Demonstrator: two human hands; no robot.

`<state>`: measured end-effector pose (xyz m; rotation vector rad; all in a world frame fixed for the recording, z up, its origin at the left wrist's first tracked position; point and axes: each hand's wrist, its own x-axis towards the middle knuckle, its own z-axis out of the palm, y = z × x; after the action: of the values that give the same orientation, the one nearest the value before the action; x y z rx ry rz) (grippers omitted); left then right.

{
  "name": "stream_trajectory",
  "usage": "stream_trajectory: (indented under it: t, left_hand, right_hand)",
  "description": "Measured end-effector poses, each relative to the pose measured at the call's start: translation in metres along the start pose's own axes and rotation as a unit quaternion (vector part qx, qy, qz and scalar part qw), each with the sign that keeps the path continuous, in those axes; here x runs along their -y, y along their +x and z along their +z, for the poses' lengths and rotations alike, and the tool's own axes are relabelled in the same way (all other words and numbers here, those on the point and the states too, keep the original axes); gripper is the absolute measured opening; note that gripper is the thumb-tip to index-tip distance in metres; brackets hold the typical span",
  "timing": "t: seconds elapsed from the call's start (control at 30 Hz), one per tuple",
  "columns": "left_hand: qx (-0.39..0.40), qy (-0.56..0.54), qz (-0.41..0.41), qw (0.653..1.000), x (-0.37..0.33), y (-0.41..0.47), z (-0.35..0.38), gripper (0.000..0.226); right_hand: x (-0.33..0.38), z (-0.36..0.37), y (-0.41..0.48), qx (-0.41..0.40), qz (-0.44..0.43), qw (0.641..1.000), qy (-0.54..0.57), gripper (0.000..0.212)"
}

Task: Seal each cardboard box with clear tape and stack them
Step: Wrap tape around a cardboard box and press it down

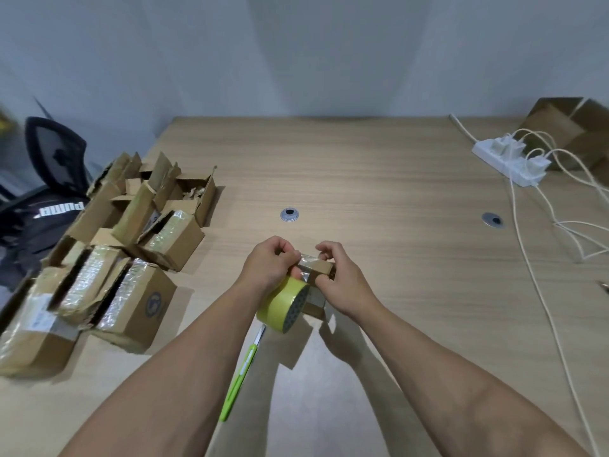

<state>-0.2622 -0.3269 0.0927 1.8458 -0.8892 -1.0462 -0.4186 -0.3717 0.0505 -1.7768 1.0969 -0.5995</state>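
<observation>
Small box (321, 268) is sitting at frame center, gripped between both hands; can't tell if it's resting on the table (346, 166) or raised off it. Left hand (268, 262) is holding the box's left end, with the fingers curled together over the far top edge and the thumb pressing on the shiny clear tape strip across the top. Right hand (341, 280) is holding the right end, with the fingers curled tight over the top and the thumb lying on the near face. Tape roll (283, 303), yellow-green, is hanging just under the left hand and touching the box's lower left; can't tell which fingers are carrying it.

Green cutter (239, 374) is lying on the table at lower center, with its blade end pointing up toward the roll. Pile of boxes (131, 245) is sitting at frame left, all touching; several are wrapped in tape, some have flaps standing open. White power strip (509, 163) is lying at upper right, with cables trailing down the right edge and an open box (566, 130) just behind it. Black chair (54, 153) is standing at upper left, off the table.
</observation>
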Motion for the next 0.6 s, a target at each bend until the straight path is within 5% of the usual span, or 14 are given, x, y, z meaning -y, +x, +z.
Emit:
stream_trajectory:
  t: [0.2,0.6]
  left_hand:
    - [-0.021,0.025,0.004,0.999,0.005,0.002,-0.002,0.011]
    - [-0.008,0.029,0.026,0.999,0.011,0.007,0.0,0.009]
  right_hand:
    - [-0.001,0.004,0.0,-0.004,-0.03,1.0,-0.003,0.077]
    - [0.005,0.006,0.008,0.009,-0.038,0.996,-0.076,0.055]
